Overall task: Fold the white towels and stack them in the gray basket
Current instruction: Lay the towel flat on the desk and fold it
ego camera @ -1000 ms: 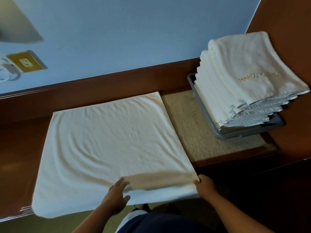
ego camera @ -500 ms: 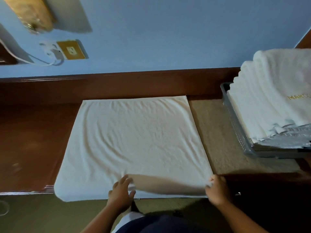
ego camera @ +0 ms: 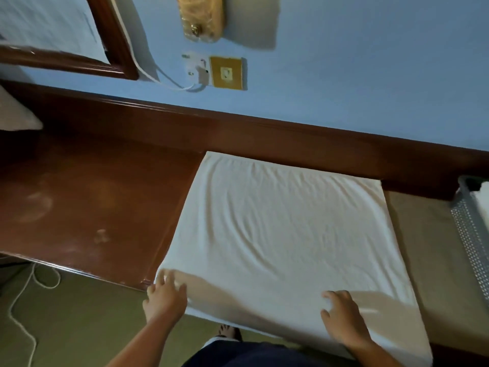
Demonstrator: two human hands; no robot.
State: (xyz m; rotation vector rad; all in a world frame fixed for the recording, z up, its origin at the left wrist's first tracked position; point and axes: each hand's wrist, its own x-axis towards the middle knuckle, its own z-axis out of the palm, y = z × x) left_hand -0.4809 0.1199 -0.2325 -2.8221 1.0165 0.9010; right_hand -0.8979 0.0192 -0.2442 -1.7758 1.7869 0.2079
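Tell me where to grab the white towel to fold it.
Pinch the white towel at its two near corners, coming from your side: it lies flat, and that edge seems to overhang the ledge, so you can reach under. Your left hand touches one corner.

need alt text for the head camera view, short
A person's left hand and right hand rest on the near edge of a white terry towel spread flat on a dark brown wooden counter. The rim of a gray perforated basket shows at the right edge.
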